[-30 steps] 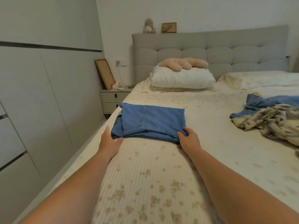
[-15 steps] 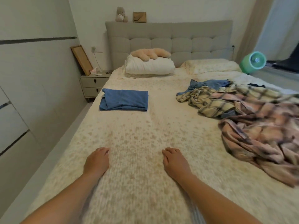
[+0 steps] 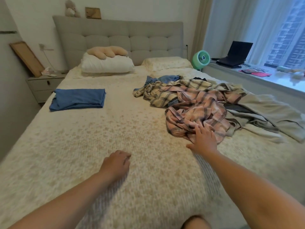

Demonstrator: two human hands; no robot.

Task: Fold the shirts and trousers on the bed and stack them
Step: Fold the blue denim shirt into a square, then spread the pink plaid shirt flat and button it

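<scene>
I see the right hand (image 3: 203, 139) flat, fingers on the pink plaid shirt (image 3: 196, 116). Left hand (image 3: 115, 164) loosely curled, holding nothing, left of that shirt. Folded blue trousers (image 3: 77, 99) lie well left of it on the bed (image 3: 82, 146).

Right hand (image 3: 203, 139) now off the bedspread, reaching onto the pink shirt (image 3: 196, 116). Left hand (image 3: 115, 164) curled looser, shifted right.

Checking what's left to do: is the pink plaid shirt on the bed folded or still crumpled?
Crumpled. The pink plaid shirt lies bunched and wrinkled, and the right hand reaches its near edge.
</scene>
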